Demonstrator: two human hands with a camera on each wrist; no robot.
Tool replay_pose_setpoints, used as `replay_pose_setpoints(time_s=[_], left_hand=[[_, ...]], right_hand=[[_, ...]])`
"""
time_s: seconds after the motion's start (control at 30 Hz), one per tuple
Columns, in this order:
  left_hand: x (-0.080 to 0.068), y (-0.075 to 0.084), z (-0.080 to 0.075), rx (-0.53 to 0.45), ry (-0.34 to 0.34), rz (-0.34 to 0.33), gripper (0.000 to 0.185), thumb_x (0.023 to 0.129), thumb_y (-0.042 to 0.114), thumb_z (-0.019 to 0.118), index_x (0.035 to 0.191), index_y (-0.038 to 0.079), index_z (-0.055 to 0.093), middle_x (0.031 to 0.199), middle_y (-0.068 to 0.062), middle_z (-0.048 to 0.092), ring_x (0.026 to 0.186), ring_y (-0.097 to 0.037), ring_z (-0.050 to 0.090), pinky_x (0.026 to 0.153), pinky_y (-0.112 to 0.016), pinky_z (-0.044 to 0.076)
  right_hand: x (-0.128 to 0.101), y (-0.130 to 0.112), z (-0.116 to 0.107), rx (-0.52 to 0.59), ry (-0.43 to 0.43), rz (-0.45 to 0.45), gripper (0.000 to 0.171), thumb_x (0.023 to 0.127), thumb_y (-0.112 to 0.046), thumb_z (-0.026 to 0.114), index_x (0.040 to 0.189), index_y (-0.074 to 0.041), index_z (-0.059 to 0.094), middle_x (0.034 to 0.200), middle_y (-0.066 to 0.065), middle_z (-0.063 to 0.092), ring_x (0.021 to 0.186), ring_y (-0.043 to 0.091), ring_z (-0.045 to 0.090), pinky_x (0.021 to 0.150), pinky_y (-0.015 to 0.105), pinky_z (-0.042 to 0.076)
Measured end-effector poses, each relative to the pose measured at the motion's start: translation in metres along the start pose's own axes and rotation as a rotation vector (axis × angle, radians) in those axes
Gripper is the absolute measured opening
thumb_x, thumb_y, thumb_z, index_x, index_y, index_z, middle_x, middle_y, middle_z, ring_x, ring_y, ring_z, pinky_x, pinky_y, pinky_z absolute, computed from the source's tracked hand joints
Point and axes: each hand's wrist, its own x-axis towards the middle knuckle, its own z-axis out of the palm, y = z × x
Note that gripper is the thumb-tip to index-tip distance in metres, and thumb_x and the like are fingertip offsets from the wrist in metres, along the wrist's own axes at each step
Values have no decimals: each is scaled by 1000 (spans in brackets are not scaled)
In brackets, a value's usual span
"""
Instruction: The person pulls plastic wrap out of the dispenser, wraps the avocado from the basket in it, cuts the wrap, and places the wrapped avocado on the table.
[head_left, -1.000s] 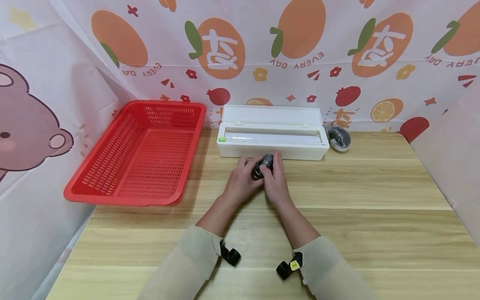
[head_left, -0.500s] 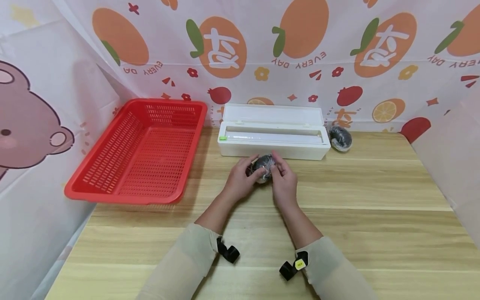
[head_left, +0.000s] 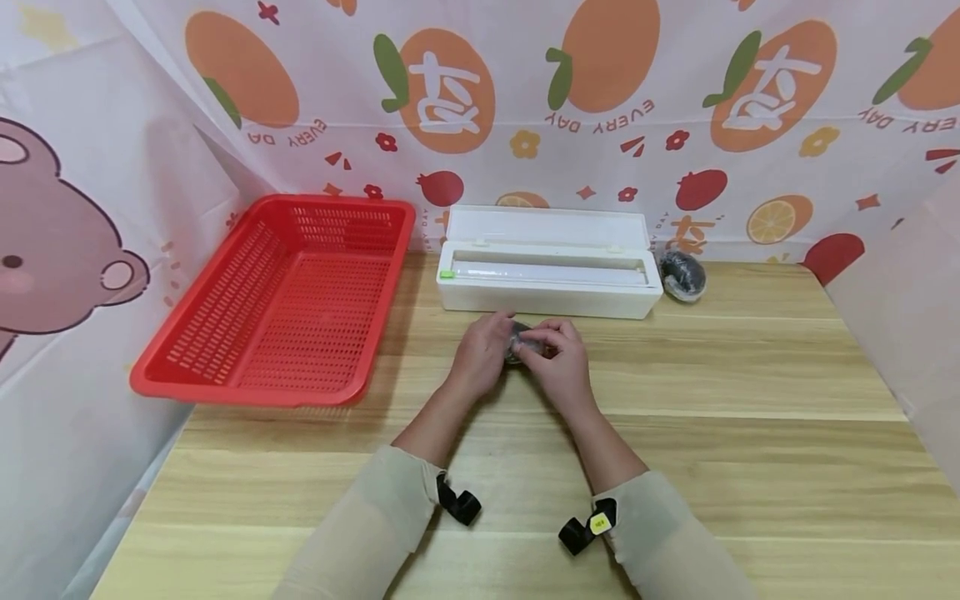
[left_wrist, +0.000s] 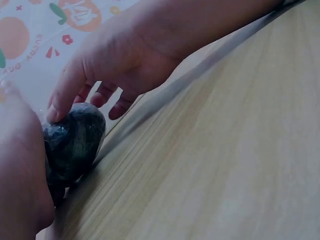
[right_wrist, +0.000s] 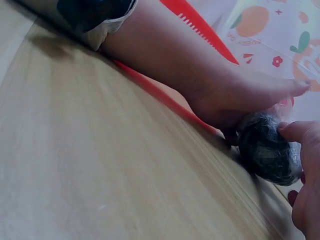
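Ball (head_left: 522, 342), dark and wrapped in film, sits on the table (head_left: 675, 392) right in front of the white dispenser (head_left: 549, 279). Left hand (head_left: 486, 354) and right hand (head_left: 558, 362) both cup it, fingers curled round it. Second ball (head_left: 682, 276) by the dispenser's right end, red basket (head_left: 277, 300) off left.

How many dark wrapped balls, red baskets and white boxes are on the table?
Dark wrapped balls: 2, one held between the hands, one beside the box
Red baskets: 1
White boxes: 1
Total: 4
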Motion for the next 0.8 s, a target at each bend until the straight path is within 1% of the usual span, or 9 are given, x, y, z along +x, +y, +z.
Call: replay_pose_setpoints(time_s=[0.1,0.17,0.23,0.37,0.47,0.57,0.63,0.7,0.8], left_hand=[[1,1,0,9,-31,-15,89,87,81,34,137,11,55,134,-14,57,126,-32,51,107,-49,40],[2,0,1,-8,-46,-28,77,90,72,47,138,13,54,135,-10,56,126,-28,50,106,-48,41],[2,-1,1,-57,-55,-35,64,95,60,52,138,13,55,136,-8,55,127,-25,50,108,-46,40],[2,-3,1,-182,-36,-39,43,102,40,50,132,11,60,133,-6,59,129,-22,51,111,-43,38],[3,-3,0,-258,-16,-39,37,104,35,48,126,10,65,129,-6,64,127,-21,54,111,-41,40],[4,-3,0,-336,-6,-45,35,105,31,46,120,8,68,124,-8,67,123,-20,57,109,-38,42],[4,-2,1,-380,2,-52,36,106,29,45,119,6,69,122,-10,68,121,-20,59,108,-38,42],[4,-1,2,-413,21,-72,37,106,30,44,118,5,69,121,-11,68,119,-21,59,106,-39,43],[3,1,3,-431,53,-97,40,106,32,43,121,5,68,123,-13,67,121,-22,58,107,-39,43]], right_hand=[[1,0,-1,-29,2,3,15,80,-12,81,92,-5,76,106,8,56,88,20,54,70,20,47],[2,0,-2,-50,-8,20,17,80,-13,81,94,-6,75,107,7,55,88,19,53,71,21,47],[3,0,-4,-55,-28,45,21,79,-15,82,97,-7,74,107,7,55,86,18,52,71,22,46],[4,1,-8,-5,-62,103,36,79,-21,83,112,-12,71,108,7,56,84,18,49,71,20,45],[6,1,-9,80,-39,128,37,86,-21,77,120,-11,69,112,11,61,88,20,52,74,21,46],[6,-1,-7,129,-42,146,33,95,-20,66,125,-8,67,123,11,64,103,22,58,88,26,48],[5,-1,-5,94,-86,156,36,100,-25,57,131,-9,63,133,10,61,120,22,56,103,32,44],[4,-2,-3,35,-141,166,41,104,-32,48,138,-12,58,142,7,56,134,21,48,113,37,37],[2,-5,0,-54,-189,145,46,105,-40,42,143,-16,52,149,4,49,141,21,40,117,41,31]])
